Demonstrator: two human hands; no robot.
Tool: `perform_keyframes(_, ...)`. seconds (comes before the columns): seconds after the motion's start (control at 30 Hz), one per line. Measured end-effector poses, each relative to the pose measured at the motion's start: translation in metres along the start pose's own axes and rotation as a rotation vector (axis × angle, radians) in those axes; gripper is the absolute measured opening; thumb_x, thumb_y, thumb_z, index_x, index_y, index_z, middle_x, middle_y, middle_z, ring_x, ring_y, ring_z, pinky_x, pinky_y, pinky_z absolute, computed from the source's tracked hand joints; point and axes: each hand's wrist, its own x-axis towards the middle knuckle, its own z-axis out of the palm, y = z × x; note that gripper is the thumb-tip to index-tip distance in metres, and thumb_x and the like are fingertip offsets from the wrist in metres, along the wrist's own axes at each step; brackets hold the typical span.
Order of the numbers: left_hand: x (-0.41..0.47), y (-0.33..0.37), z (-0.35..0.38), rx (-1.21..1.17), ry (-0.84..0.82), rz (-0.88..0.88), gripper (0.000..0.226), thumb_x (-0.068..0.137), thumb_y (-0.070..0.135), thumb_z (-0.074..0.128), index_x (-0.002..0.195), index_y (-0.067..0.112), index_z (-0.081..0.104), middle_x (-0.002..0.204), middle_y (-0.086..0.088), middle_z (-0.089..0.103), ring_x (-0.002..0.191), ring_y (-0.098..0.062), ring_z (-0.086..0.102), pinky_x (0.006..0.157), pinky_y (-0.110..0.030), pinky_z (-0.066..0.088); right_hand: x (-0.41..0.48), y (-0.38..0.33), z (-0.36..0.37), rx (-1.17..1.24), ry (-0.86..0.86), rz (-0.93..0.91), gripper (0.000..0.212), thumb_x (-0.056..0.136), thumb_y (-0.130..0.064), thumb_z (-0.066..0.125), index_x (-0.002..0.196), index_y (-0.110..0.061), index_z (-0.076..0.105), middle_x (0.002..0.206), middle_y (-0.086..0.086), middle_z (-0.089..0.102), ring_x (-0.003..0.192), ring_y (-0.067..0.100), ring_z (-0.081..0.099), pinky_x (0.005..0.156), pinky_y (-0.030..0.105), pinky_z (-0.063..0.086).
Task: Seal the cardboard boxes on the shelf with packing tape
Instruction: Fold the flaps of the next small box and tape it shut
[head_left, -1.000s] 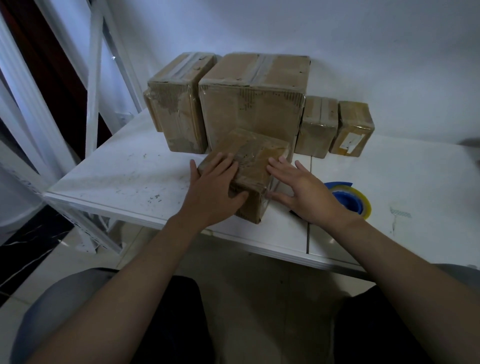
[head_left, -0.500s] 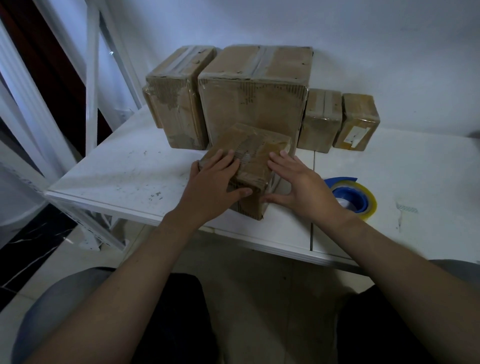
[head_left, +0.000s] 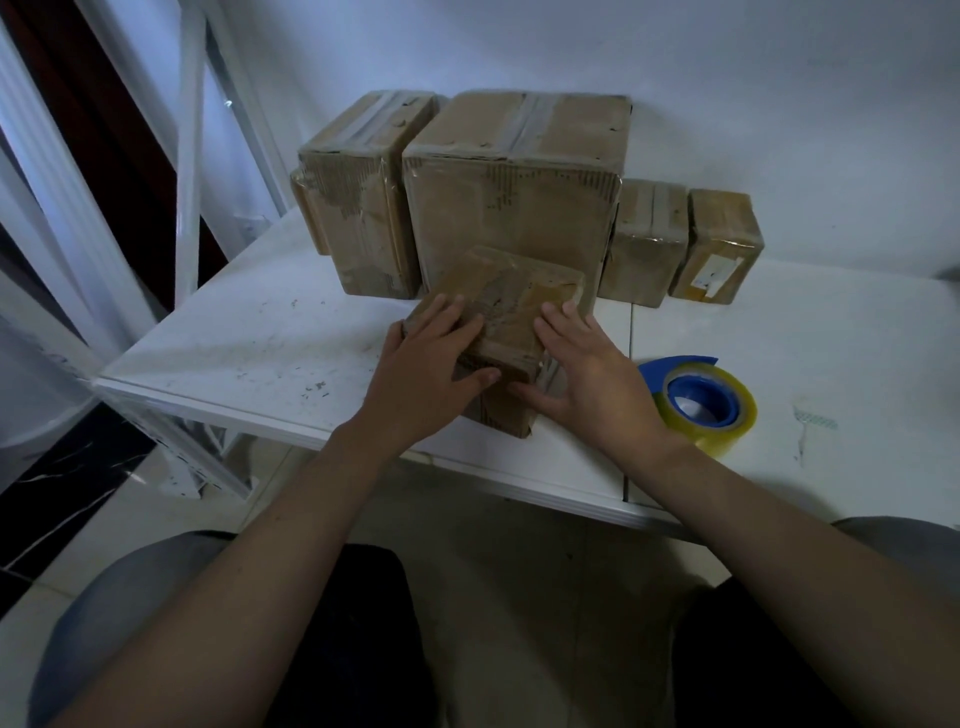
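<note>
A small cardboard box, wrapped in clear tape, stands near the front edge of the white shelf. My left hand lies over its near left corner, fingers flat on the top and thumb stretched across the front face. My right hand presses against its right side, with straight fingers reaching onto the top edge and the thumb low on the front. A roll of clear packing tape with a blue core lies flat on the shelf just right of my right wrist.
Against the back wall stand a tall box, a large box and two small boxes, all taped. White frame posts rise at the left. The shelf's front edge runs under my forearms.
Both hands stay on the small box. My right hand has closed in against its right side, and my left thumb has slid a little further across the front.
</note>
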Motion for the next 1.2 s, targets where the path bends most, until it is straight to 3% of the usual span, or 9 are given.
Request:
perform_keyframes(0.17, -0.003, 0.006, -0.015, -0.437, 0.08, -0.277, 0.102, 0.08, 0.045, 0.08, 0.158, 0.024, 0.017, 0.163, -0.004, 0.022, 0.147, -0.025, 0.025, 0.113, -0.039, 0.03, -0.008, -0.008, 0.007, -0.056, -0.063, 0.031, 0.087, 0.099, -0.049, 0.048, 0.158, -0.001, 0.006, 0.167, 0.017, 0.0, 0.154, 0.029, 0.007, 0.125, 0.041, 0.015)
perform_keyframes(0.33, -0.003, -0.004, -0.02, -0.406, 0.016, -0.369, 0.102, 0.074, 0.048, 0.083, 0.154, 0.018, 0.028, 0.15, -0.004, 0.049, 0.132, -0.027, 0.051, 0.107, -0.047, 0.047, -0.01, -0.024, -0.002, 0.052, -0.168, 0.153, 0.082, 0.105, -0.038, 0.044, 0.157, -0.002, -0.009, 0.165, 0.017, -0.015, 0.152, 0.034, 0.014, 0.12, 0.037, 0.022)
perform_keyframes(0.4, -0.004, -0.004, -0.024, -0.406, 0.022, -0.362, 0.097, 0.077, 0.039, 0.083, 0.154, 0.016, 0.03, 0.147, -0.004, 0.052, 0.131, -0.026, 0.052, 0.107, -0.04, 0.046, -0.007, -0.027, -0.009, 0.157, -0.223, 0.206, 0.082, 0.105, -0.031, 0.046, 0.156, -0.005, -0.013, 0.165, 0.014, -0.018, 0.151, 0.032, 0.019, 0.116, 0.035, 0.03)
perform_keyframes(0.5, -0.007, -0.002, -0.027, -0.387, -0.028, -0.381, 0.088, 0.084, 0.035, 0.078, 0.155, 0.014, 0.03, 0.146, -0.004, 0.053, 0.13, -0.026, 0.053, 0.101, -0.033, 0.045, 0.001, -0.028, -0.016, 0.306, -0.233, 0.264, 0.087, 0.102, -0.023, 0.052, 0.155, -0.007, -0.015, 0.167, 0.013, 0.009, 0.146, 0.028, 0.031, 0.116, 0.035, 0.032)
perform_keyframes(0.57, -0.006, -0.004, -0.025, -0.36, -0.078, -0.374, 0.065, 0.087, 0.037, 0.074, 0.144, 0.019, 0.048, 0.136, -0.004, 0.062, 0.12, -0.025, 0.06, 0.093, -0.031, 0.047, 0.007, -0.024, -0.02, 0.379, -0.261, 0.363, 0.088, 0.101, -0.022, 0.055, 0.156, -0.009, -0.012, 0.157, 0.01, 0.035, 0.136, 0.027, 0.045, 0.107, 0.035, 0.039)
perform_keyframes(0.67, -0.006, -0.003, -0.027, -0.387, -0.11, -0.354, 0.047, 0.091, 0.034, 0.071, 0.134, 0.021, 0.059, 0.13, -0.002, 0.065, 0.116, -0.022, 0.06, 0.093, -0.03, 0.043, 0.012, -0.018, -0.023, 0.452, -0.302, 0.439, 0.072, 0.1, -0.026, 0.059, 0.153, -0.015, 0.011, 0.141, 0.006, 0.055, 0.126, 0.026, 0.055, 0.091, 0.029, 0.043)
perform_keyframes(0.87, -0.019, 0.004, -0.045, -0.329, -0.07, -0.293, 0.049, 0.088, 0.035, 0.073, 0.134, 0.019, 0.061, 0.131, -0.002, 0.065, 0.118, -0.019, 0.06, 0.089, -0.024, 0.04, 0.002, -0.012, -0.045, 0.419, -0.231, 0.339, 0.053, 0.095, -0.032, 0.067, 0.14, -0.021, 0.041, 0.128, 0.001, 0.064, 0.116, 0.021, 0.06, 0.092, 0.034, 0.049)
perform_keyframes(1.03, -0.031, 0.043, -0.071, -0.257, 0.056, -0.224, 0.055, 0.087, 0.04, 0.074, 0.134, 0.016, 0.061, 0.129, -0.004, 0.067, 0.115, -0.024, 0.064, 0.095, -0.034, 0.05, -0.024, -0.014, -0.089, 0.44, -0.092, 0.278, 0.062, 0.094, -0.026, 0.069, 0.146, -0.027, 0.036, 0.116, -0.009, 0.061, 0.1, 0.009, 0.056, 0.072, 0.019, 0.044)
perform_keyframes(1.2, -0.024, 0.106, -0.08, -0.324, 0.125, -0.101, 0.045, 0.087, 0.036, 0.075, 0.127, 0.017, 0.065, 0.118, 0.003, 0.07, 0.104, -0.013, 0.064, 0.082, -0.022, 0.046, -0.057, 0.004, -0.147, 0.418, 0.06, 0.294, 0.063, 0.094, -0.025, 0.069, 0.146, -0.029, 0.035, 0.122, -0.008, 0.063, 0.104, 0.014, 0.06, 0.072, 0.019, 0.042)
